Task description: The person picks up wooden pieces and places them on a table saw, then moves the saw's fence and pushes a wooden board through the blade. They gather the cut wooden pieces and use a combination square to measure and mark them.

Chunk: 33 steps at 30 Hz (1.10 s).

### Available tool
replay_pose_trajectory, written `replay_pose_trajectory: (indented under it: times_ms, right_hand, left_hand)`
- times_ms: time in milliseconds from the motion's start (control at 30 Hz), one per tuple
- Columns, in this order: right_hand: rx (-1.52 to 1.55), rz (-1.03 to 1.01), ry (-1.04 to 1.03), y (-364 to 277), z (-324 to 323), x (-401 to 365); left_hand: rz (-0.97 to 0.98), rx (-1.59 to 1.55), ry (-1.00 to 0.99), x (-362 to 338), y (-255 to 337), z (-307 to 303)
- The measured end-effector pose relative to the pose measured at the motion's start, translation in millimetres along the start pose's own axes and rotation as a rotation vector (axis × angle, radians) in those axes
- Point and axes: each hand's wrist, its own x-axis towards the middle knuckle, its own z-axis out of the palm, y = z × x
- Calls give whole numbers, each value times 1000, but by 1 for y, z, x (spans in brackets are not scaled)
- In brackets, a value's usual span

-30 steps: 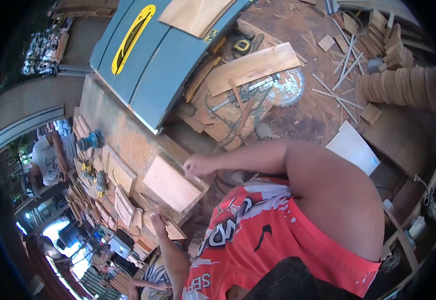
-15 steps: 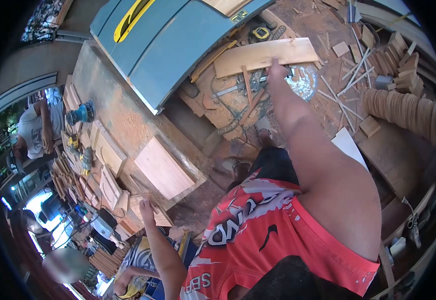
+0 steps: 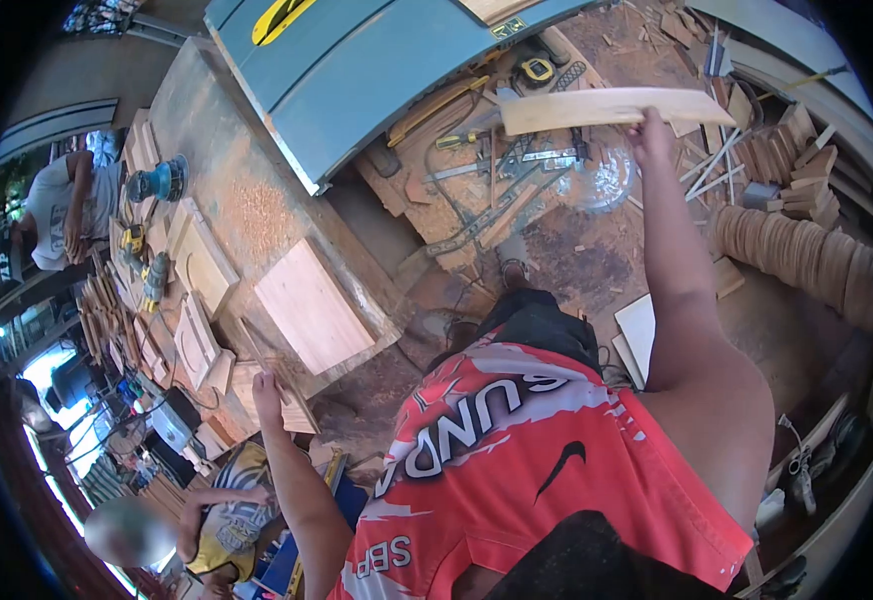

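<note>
Soft light falls across the wooden bench. Left of and below it, a bright opening glares white amid shade; right of it, a saw blade throws back a pale sheen. Below the bench, a person's head is blurred. Fisheye distortion curves the edges into black.

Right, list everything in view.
held board: 1, pale, upper right
flat board: 1, pinkish, on workbench
grooved tabletop: 1, blue, top
tape measure: 1, yellow-black, upper centre
circular blade: 1, silver, below held board
round tool: 1, blue, left
handheld tools: 2, yellowish, left
wood stack: 1, brown, right
wood offcuts: many, brown, upper right
small clutter: many, mixed, lower left
people: 2, mixed colours, left
shirt: 1, red, bottom
left hand: 1, bare, by wood strip
right hand: 1, bare, gripping held board
</note>
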Motion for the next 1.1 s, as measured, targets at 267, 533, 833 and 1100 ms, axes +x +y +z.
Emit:
replay_pose_trajectory:
  times_ms: [267,533,833,1100]
  right_hand:
    - [98,197,-84,39,-66,-37]
    - [-9,330,-370,123,13,-76]
    - [-615,375,-832,181,33,-102]
    - [-1507,-24,-1224,178,-25,-182]
  left_hand:
    - [19,64,32,3,-7,0]
    - [24,39,55,-2,2,5]
    - [77,55,45,-5,0,7]
    - [191,270,111,-3,-10,8]
